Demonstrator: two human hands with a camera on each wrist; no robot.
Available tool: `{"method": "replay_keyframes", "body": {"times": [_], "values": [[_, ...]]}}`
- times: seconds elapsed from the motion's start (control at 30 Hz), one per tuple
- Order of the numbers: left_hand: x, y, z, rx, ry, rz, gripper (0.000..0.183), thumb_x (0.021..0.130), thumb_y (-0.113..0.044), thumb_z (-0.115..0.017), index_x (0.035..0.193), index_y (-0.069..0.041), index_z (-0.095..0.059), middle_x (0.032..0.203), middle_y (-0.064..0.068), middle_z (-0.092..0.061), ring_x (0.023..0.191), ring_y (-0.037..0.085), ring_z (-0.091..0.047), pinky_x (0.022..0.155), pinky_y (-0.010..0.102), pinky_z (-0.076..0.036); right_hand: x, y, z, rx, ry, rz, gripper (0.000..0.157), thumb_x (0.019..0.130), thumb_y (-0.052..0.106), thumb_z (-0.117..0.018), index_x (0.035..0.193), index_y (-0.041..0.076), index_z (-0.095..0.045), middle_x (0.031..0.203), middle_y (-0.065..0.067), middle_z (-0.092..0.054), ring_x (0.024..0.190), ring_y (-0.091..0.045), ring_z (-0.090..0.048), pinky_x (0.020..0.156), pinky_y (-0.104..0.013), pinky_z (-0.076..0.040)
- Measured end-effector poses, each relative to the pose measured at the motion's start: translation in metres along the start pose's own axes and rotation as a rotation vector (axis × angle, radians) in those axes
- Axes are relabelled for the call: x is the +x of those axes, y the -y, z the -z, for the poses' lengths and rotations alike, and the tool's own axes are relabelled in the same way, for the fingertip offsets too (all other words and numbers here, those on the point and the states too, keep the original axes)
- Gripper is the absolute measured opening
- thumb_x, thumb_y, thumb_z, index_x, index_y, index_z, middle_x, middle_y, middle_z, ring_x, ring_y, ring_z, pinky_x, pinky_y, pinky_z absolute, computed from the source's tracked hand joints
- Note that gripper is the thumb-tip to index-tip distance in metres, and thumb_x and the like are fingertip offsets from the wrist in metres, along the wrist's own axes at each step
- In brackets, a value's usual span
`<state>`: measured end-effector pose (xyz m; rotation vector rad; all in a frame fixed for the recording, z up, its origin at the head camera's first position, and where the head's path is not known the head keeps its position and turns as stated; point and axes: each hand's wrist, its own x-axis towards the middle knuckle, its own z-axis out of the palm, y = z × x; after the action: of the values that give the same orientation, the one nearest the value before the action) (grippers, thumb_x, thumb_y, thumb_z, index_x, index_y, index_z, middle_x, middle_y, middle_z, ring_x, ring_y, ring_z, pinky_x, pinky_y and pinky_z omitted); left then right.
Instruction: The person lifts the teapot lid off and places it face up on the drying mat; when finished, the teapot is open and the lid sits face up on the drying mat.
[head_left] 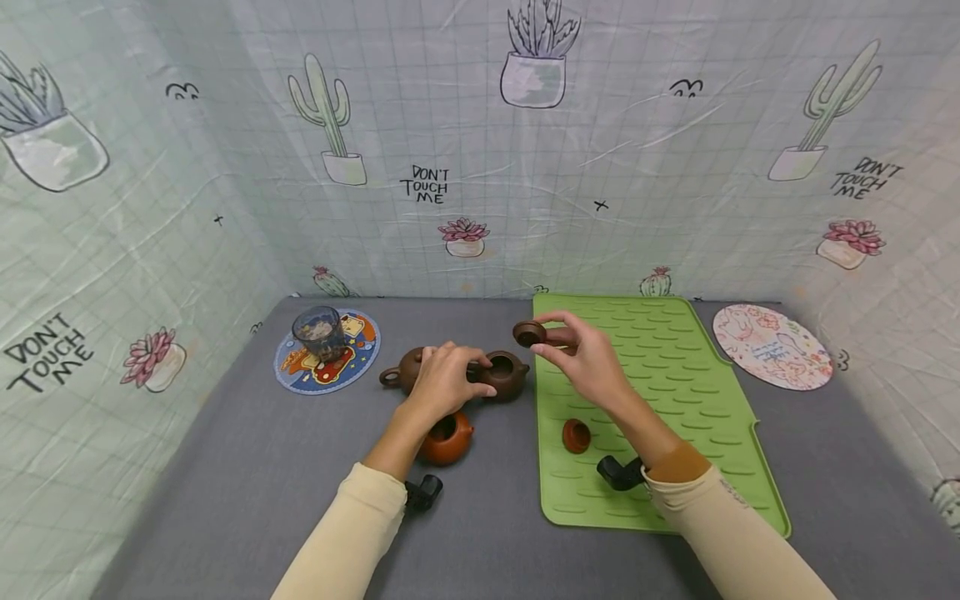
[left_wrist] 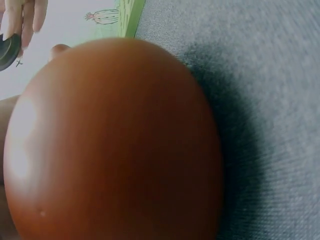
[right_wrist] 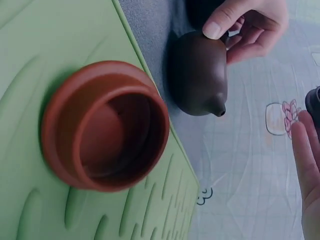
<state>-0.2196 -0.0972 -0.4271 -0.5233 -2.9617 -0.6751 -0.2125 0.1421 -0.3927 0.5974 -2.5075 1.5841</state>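
Observation:
My left hand (head_left: pixel 448 379) grips the handle side of an uncovered dark brown teapot (head_left: pixel 512 385); in the right wrist view its thumb lies on the back of that pot (right_wrist: pixel 200 75). Raised over the green mat's left edge, my right hand (head_left: pixel 588 358) pinches a dark brown teapot lid (head_left: pixel 529 333), its hollow underside showing. A second brown teapot (head_left: pixel 409 367) is partly hidden behind the left hand. Below the left wrist stands an uncovered reddish-orange teapot (head_left: pixel 450 450), which fills much of the left wrist view (left_wrist: pixel 120 140). Its matching-coloured lid (head_left: pixel 576 436) lies hollow side up on the mat.
The ridged green mat (head_left: pixel 645 333) covers the right part of the grey table (head_left: pixel 232 467). A glass cup (head_left: pixel 318 333) stands on a round blue coaster (head_left: pixel 292 379) at back left. Another round coaster, pink and white (head_left: pixel 772 346), lies at far right.

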Motion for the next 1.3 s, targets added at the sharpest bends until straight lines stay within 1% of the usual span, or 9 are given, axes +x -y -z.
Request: {"method": "replay_keyframes", "body": {"times": [0.13, 0.23, 0.33, 0.43, 0.57, 0.73, 0.83, 1.07, 1.3], "values": [[0.001, 0.002, -0.001, -0.019, -0.003, 0.004, 0.036, 0.075, -0.039, -0.09, 0.106, -0.027, -0.078, 0.114, -0.001, -0.078, 0.099, 0.023, -0.065, 0.09, 0.043, -0.041, -0.002, -0.004, 0.004, -0.033, -0.015, -0.024, 0.037, 0.095, 0.018, -0.074, 0.131, 0.016, -0.067, 0.121, -0.015, -0.076, 0.097, -0.03, -0.078, 0.071, -0.021, -0.058], [0.0, 0.002, -0.001, -0.029, 0.001, 0.016, 0.036, 0.075, -0.039, -0.09, 0.106, -0.027, -0.079, 0.116, -0.001, -0.078, 0.102, 0.024, -0.066, 0.091, 0.044, -0.041, -0.004, -0.006, 0.006, -0.066, -0.02, -0.036, 0.041, 0.095, 0.019, -0.073, 0.135, 0.017, -0.067, 0.122, -0.014, -0.075, 0.091, -0.028, -0.078, 0.071, -0.027, -0.061], [0.0, 0.003, 0.0, -0.037, 0.002, 0.018, 0.035, 0.076, -0.039, -0.09, 0.106, -0.026, -0.079, 0.117, 0.0, -0.078, 0.104, 0.025, -0.067, 0.091, 0.044, -0.041, -0.006, -0.008, 0.007, -0.041, -0.019, -0.043, 0.043, 0.095, 0.017, -0.073, 0.137, 0.015, -0.064, 0.127, -0.016, -0.073, 0.091, -0.031, -0.077, 0.07, -0.027, -0.061], [0.0, 0.003, 0.001, -0.041, 0.003, 0.012, 0.032, 0.079, -0.04, -0.087, 0.106, -0.026, -0.08, 0.117, 0.0, -0.078, 0.107, 0.025, -0.067, 0.09, 0.043, -0.041, -0.008, -0.011, 0.008, -0.007, -0.024, -0.031, 0.039, 0.096, 0.016, -0.072, 0.133, 0.01, -0.065, 0.133, -0.018, -0.069, 0.089, -0.021, -0.077, 0.071, -0.025, -0.061], [0.001, 0.003, 0.002, -0.045, 0.011, 0.011, 0.029, 0.082, -0.04, -0.084, 0.107, -0.025, -0.08, 0.115, 0.0, -0.078, 0.106, 0.024, -0.066, 0.09, 0.043, -0.041, -0.01, -0.017, 0.012, 0.001, -0.021, -0.024, 0.028, 0.096, 0.015, -0.072, 0.122, 0.008, -0.069, 0.122, -0.02, -0.073, 0.079, -0.003, -0.073, 0.069, -0.023, -0.06], [0.002, 0.003, 0.001, -0.039, 0.017, 0.017, 0.028, 0.082, -0.04, -0.084, 0.107, -0.027, -0.08, 0.114, -0.001, -0.078, 0.104, 0.023, -0.065, 0.089, 0.042, -0.041, -0.014, -0.021, 0.018, -0.03, -0.002, -0.052, 0.023, 0.096, 0.017, -0.072, 0.118, 0.01, -0.072, 0.109, -0.019, -0.077, 0.078, 0.001, -0.073, 0.063, -0.027, -0.058], [0.002, 0.002, 0.002, -0.034, 0.025, 0.022, 0.029, 0.083, -0.04, -0.084, 0.108, -0.026, -0.08, 0.115, -0.001, -0.078, 0.104, 0.023, -0.065, 0.091, 0.042, -0.042, -0.017, -0.024, 0.021, -0.041, 0.008, -0.073, 0.024, 0.096, 0.019, -0.073, 0.118, 0.011, -0.072, 0.115, -0.018, -0.075, 0.082, -0.003, -0.075, 0.064, -0.032, -0.059], [0.003, -0.001, 0.003, -0.04, 0.042, 0.021, 0.03, 0.084, -0.039, -0.083, 0.11, -0.025, -0.079, 0.118, 0.0, -0.077, 0.106, 0.024, -0.064, 0.093, 0.045, -0.041, -0.021, -0.033, 0.024, -0.066, 0.036, -0.1, 0.023, 0.094, 0.017, -0.074, 0.116, 0.01, -0.073, 0.122, -0.018, -0.073, 0.095, -0.033, -0.077, 0.072, -0.036, -0.062], [0.002, 0.0, 0.002, -0.036, 0.039, 0.031, 0.029, 0.084, -0.039, -0.083, 0.11, -0.026, -0.079, 0.117, 0.0, -0.077, 0.104, 0.023, -0.064, 0.092, 0.043, -0.04, -0.025, -0.044, 0.023, -0.117, 0.128, -0.168, 0.023, 0.094, 0.015, -0.074, 0.117, 0.012, -0.072, 0.121, -0.019, -0.074, 0.097, -0.03, -0.078, 0.069, -0.038, -0.061]]}}
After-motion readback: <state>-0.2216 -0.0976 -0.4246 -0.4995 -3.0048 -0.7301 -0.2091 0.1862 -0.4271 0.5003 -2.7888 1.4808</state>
